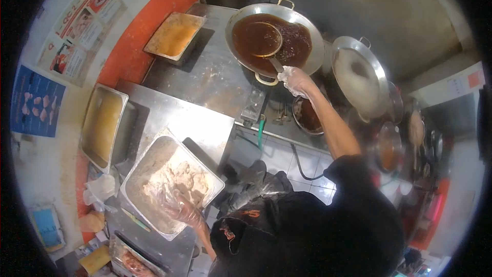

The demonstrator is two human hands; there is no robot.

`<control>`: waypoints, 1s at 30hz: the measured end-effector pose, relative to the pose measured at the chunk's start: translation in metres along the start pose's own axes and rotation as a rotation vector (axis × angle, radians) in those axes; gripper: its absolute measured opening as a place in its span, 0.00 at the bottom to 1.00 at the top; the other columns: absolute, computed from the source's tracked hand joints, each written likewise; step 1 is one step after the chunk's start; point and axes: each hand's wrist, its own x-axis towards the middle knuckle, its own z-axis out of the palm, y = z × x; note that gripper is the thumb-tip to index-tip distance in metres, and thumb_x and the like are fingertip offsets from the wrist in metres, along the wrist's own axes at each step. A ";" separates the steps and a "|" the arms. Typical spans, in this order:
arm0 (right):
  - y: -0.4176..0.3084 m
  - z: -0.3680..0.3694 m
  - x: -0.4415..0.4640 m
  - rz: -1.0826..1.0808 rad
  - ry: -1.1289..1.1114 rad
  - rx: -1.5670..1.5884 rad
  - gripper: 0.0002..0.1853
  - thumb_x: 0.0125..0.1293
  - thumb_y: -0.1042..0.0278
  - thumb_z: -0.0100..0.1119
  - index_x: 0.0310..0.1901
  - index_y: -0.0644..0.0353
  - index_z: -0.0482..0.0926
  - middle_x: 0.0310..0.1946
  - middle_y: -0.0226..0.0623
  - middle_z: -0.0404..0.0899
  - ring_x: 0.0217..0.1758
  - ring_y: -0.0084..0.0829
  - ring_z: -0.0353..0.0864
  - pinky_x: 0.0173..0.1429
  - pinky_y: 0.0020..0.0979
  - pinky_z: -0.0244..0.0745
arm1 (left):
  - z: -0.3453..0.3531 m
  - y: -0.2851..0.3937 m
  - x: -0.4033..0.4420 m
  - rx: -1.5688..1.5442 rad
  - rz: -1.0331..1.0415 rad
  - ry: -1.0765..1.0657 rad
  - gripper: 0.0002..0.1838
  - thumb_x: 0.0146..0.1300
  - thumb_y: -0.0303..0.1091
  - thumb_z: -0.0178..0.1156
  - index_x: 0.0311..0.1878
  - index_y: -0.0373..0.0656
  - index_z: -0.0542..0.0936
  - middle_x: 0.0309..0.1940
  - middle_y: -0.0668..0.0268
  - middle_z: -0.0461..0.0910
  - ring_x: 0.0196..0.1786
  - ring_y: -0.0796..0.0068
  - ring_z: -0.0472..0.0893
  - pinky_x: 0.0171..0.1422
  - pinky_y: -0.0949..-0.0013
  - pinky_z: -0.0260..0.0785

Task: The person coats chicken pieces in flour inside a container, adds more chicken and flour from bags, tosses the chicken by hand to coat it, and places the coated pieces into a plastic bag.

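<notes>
My right hand [294, 79], in a thin pale glove, is closed around the handle of a round skimmer [278, 63]. The skimmer's ring lies in the dark brown liquid [300, 41] of a wide metal wok [318, 46]. In a deep metal tray [134, 166] at the lower left, my left hand [177, 206] is down at the clumpy white flour [192, 177]. It wears a clear, floury glove, and its fingers look spread, partly coated with flour.
A second wok [376, 64] with foamy liquid stands right of the first. Two metal pans, one [175, 36] at the upper left and one [105, 125] at the left wall, hold yellowish contents. A pot [309, 115] sits below the wok. A tray of meat [136, 261] lies bottom left.
</notes>
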 end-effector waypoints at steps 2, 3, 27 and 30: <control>0.016 0.005 0.015 -0.194 0.078 -0.080 0.21 0.69 0.62 0.57 0.58 0.66 0.76 0.34 0.38 0.79 0.31 0.29 0.75 0.33 0.33 0.69 | 0.001 -0.008 -0.002 0.001 0.010 0.005 0.23 0.66 0.33 0.62 0.61 0.35 0.71 0.57 0.53 0.74 0.59 0.56 0.75 0.65 0.55 0.69; 0.025 0.005 0.021 -0.221 0.087 -0.089 0.21 0.69 0.61 0.57 0.58 0.65 0.77 0.31 0.37 0.79 0.28 0.28 0.74 0.31 0.32 0.69 | 0.001 -0.011 -0.002 0.002 0.015 0.007 0.22 0.66 0.33 0.62 0.61 0.35 0.71 0.57 0.53 0.74 0.59 0.56 0.75 0.65 0.56 0.69; 0.058 -0.137 0.014 -0.121 0.526 -0.806 0.18 0.75 0.61 0.45 0.48 0.70 0.78 0.39 0.57 0.84 0.45 0.53 0.84 0.49 0.48 0.79 | -0.004 -0.001 -0.007 -0.073 -0.028 -0.017 0.23 0.67 0.27 0.60 0.64 0.35 0.69 0.60 0.50 0.72 0.63 0.54 0.74 0.68 0.55 0.73; 0.075 -0.120 0.010 -0.126 0.472 -0.740 0.16 0.74 0.65 0.44 0.47 0.70 0.78 0.42 0.57 0.83 0.48 0.54 0.84 0.52 0.48 0.78 | -0.007 -0.010 -0.005 0.111 0.060 -0.035 0.22 0.67 0.26 0.59 0.63 0.34 0.70 0.59 0.50 0.73 0.63 0.54 0.74 0.68 0.55 0.73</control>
